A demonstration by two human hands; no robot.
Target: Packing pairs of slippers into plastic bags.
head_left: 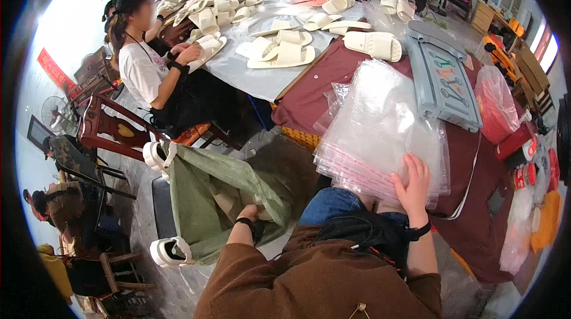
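My right hand [411, 181] lies with fingers stretched out on a stack of clear plastic bags [380, 119] at the table's near edge, over my lap. Pink printing runs along the bags' near edges. To the left, my left hand [250, 213] reaches into the mouth of a large green woven sack [199, 200]; its fingers are mostly hidden, and whether they hold anything does not show. White slipper-like pieces [157, 159] sit at the sack's upper rim and another white one [170, 252] at its lower corner.
A grey plastic case [443, 78] stands right of the bags on the dark red cloth [297, 102]. Cream slippers [288, 54] cover the far table. At left, a seated person [140, 60] handles a slipper; other people sit at the far side. A red bag [496, 108] stands at right.
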